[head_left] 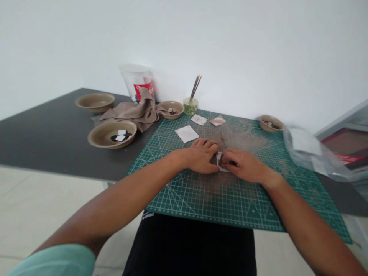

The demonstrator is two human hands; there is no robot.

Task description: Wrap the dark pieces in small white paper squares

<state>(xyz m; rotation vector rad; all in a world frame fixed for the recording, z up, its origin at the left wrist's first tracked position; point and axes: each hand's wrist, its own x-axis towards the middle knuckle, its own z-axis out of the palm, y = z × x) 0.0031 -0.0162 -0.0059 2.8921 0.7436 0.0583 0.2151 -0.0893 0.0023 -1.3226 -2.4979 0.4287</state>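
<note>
A small whitish square piece (223,168) lies on the green cutting mat (201,195), mostly covered by my hands. My left hand (203,156) rests flat on the mat with its fingers apart, its thumb at the left edge of the piece. My right hand (243,165) is over the piece with its fingers curled together; whatever is between the fingertips is too small to make out. Beyond my hands lie a larger white square (186,134), a smaller whitish square (199,119) and a brownish square (217,121).
Bowls stand at left (94,102), front left (112,134), back (171,110) and right (271,123). Near them are a brown cloth (135,111), a clear tub (138,82), a green cup with sticks (190,106) and a plastic bag (313,153).
</note>
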